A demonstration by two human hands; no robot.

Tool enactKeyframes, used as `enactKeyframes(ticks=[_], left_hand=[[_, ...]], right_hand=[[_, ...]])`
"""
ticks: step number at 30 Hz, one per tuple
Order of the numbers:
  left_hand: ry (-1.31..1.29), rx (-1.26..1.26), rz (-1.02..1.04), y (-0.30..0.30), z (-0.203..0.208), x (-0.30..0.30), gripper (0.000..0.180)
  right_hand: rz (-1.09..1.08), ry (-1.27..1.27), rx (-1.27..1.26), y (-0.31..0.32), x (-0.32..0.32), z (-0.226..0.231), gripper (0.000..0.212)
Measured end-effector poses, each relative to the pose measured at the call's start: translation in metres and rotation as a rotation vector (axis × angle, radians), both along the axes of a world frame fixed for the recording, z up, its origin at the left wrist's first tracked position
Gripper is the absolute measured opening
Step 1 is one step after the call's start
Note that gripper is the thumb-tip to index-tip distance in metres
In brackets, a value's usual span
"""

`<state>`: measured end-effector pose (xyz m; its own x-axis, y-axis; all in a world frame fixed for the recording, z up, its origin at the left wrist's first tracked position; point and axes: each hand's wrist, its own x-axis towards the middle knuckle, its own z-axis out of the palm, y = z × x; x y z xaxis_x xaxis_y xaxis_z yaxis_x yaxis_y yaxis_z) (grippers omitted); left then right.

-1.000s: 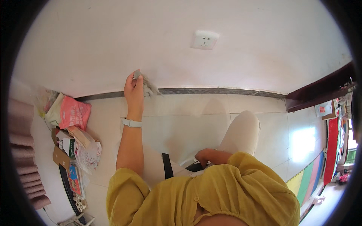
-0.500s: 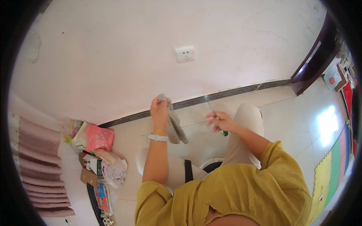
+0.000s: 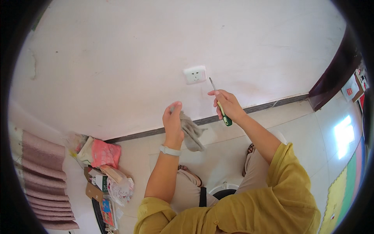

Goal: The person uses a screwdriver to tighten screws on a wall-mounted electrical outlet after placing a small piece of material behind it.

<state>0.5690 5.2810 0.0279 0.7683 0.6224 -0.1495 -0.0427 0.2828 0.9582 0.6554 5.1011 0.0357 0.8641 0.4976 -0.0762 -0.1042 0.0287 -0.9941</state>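
A white wall socket is set low in the pale wall in front of me. My right hand grips a screwdriver with a green and yellow handle. Its metal shaft points up toward the socket's right edge, and I cannot tell whether the tip touches the wall. To the left and a little below the socket, my left hand is closed on a grey cloth, which hangs down on the hand's right side. A pale band is around my left wrist.
A dark skirting board runs along the wall's foot above the tiled floor. Plastic bags and an open cardboard box stand at the left beside a pinkish curtain. A dark door frame rises at the right, near a coloured mat.
My right hand has risen toward the socket, and the screwdriver now points up at it. My left hand has shifted slightly right with the cloth. My feet now show below.
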Motion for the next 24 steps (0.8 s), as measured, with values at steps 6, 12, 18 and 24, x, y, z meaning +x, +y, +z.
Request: enactKeyframes(ticks=[6, 12, 18, 24], left_hand=[[-0.101, -0.212, 0.084, -0.012, -0.002, 0.044, 0.022], [-0.043, -0.147, 0.020, 0.018, -0.025, 0.078, 0.018], [-0.044, -0.030, 0.096, 0.021, -0.027, 0.093, 0.015], [-0.010, 0.234, 0.097, 0.013, -0.023, 0.085, 0.014]], right_hand=[[0.003, -0.072, 0.005, 0.004, 0.003, -0.010, 0.034], [-0.050, -0.047, -0.027, 0.022, 0.029, -0.031, 0.025], [-0.033, -0.199, -0.132, 0.017, 0.037, -0.041, 0.027], [-0.028, -0.095, -0.046, 0.025, 0.039, -0.042, 0.027]])
